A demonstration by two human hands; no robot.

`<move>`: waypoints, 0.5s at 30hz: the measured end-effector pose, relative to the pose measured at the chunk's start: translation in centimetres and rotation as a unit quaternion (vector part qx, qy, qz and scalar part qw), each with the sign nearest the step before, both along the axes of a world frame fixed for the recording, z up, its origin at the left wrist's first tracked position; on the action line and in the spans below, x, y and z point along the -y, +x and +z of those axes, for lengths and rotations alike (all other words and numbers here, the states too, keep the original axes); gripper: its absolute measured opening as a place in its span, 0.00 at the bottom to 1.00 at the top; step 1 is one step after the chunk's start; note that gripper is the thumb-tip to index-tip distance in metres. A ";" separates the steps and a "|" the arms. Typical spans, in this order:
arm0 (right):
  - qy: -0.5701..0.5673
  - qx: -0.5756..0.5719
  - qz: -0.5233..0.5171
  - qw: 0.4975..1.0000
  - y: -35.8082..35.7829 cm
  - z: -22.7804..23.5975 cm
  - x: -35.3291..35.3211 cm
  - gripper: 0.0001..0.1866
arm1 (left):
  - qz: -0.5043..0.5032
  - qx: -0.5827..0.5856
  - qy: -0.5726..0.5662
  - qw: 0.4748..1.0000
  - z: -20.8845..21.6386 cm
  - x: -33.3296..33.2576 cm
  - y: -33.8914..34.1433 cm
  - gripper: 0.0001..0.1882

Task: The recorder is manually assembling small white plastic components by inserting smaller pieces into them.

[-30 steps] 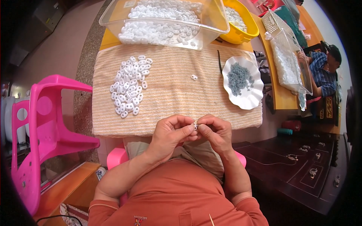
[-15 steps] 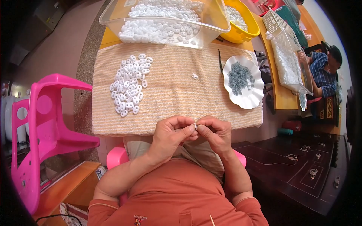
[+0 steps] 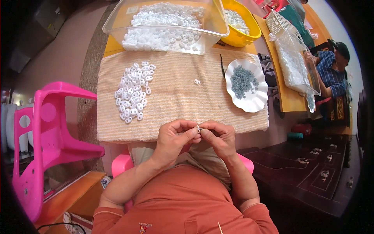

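Piece (image 3: 198, 129), small, white, pinched between left hand (image 3: 174, 139) and right hand (image 3: 219, 139) at near edge of striped towel (image 3: 175, 97); hands hide most of it. Farther off: heap of two-holed white pieces (image 3: 134, 93); scalloped dish (image 3: 254, 102) of grey bits (image 3: 241, 80) too tiny to tell apart; clear bin (image 3: 212, 34), far side cut off.
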State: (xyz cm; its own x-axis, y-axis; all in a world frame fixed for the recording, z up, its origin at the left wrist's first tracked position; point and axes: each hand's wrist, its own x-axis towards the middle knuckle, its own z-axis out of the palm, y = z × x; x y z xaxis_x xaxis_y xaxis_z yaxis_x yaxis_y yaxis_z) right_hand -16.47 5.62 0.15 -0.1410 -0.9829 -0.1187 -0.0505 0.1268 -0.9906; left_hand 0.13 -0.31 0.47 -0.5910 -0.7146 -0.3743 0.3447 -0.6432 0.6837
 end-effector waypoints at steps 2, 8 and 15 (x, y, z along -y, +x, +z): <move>-0.006 0.063 0.006 0.998 -0.2 -0.5 -0.2 0.07 | 0.001 -0.003 -0.002 1.000 -0.1 0.1 -0.1 0.07; 0.008 0.121 0.000 0.993 -0.1 -0.2 -0.3 0.09 | -0.004 0.000 0.010 1.000 -0.3 0.2 0.1 0.08; 0.012 0.000 0.007 1.000 -0.4 -0.4 -0.3 0.06 | -0.005 -0.016 -0.004 1.000 -0.6 0.1 0.0 0.08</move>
